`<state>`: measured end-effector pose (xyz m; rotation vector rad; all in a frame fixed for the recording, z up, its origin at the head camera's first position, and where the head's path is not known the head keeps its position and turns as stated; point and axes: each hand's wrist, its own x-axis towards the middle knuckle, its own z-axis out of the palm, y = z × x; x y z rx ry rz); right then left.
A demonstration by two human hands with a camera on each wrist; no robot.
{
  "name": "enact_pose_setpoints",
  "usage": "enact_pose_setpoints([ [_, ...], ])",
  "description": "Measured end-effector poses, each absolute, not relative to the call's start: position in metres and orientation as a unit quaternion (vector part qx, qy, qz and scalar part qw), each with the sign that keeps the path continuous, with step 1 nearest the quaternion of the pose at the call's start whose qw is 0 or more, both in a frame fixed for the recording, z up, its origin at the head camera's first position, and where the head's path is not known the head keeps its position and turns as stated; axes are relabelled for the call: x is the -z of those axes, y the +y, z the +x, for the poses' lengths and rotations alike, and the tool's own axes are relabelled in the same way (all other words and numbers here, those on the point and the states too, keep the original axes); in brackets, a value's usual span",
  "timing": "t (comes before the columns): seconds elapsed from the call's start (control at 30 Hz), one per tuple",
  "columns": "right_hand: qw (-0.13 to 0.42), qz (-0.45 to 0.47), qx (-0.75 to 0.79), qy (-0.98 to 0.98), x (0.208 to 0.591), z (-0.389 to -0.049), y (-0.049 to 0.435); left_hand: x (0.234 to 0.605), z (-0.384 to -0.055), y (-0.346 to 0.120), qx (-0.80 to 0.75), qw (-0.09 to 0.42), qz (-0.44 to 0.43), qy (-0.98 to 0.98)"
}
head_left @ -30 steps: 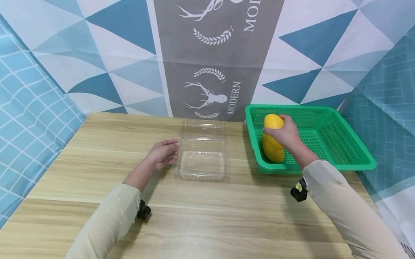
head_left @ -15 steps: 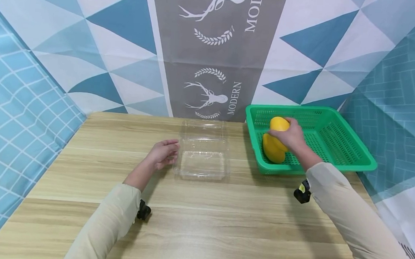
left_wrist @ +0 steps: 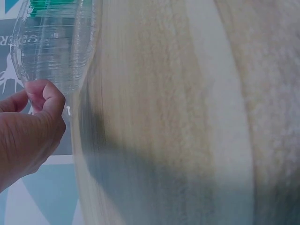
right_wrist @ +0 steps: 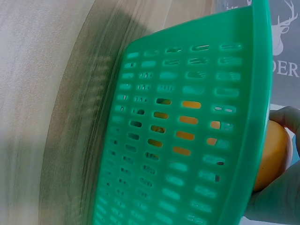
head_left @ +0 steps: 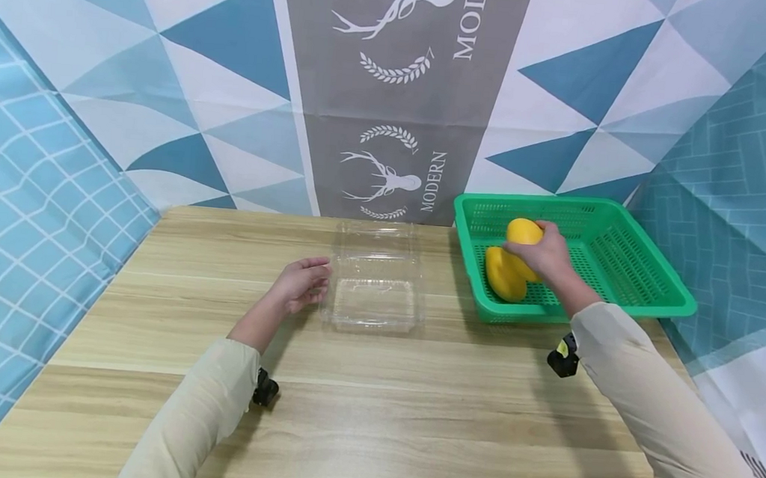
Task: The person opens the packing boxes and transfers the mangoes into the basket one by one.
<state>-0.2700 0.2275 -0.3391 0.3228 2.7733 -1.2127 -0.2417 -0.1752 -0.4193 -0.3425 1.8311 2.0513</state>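
In the head view my right hand (head_left: 547,252) holds a yellow mango (head_left: 524,232) by its sides, inside the left part of a green plastic basket (head_left: 665,299). A second mango (head_left: 503,277) lies in the basket, just left of the held one. The right wrist view shows the basket's slotted wall (right_wrist: 187,168), with the held mango (right_wrist: 274,159) above its rim between thumb and fingers. My left hand (head_left: 300,283) pinches the left edge of a clear plastic clamshell box (head_left: 374,302), which stands opened out with its lid (head_left: 376,240) toward the wall.
All of this stands on a light wood-grain table (head_left: 369,418). The basket is at the back right, the box at the back middle. A patterned cloth wall (head_left: 394,97) rises behind them, with blue cloth sides left and right.
My right hand has moved right with its mango, from over the lying mango to beside it, so more of that one shows. The left hand and the box have stayed put.
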Motion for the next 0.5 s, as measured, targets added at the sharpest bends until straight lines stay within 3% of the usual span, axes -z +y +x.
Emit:
enact_pose_setpoints([
  [0.5,0.049,0.107,0.401,0.909,0.3465,-0.2709,0.238,0.42,-0.2424,-0.1765,-0.727,0.183,-0.12,0.651],
])
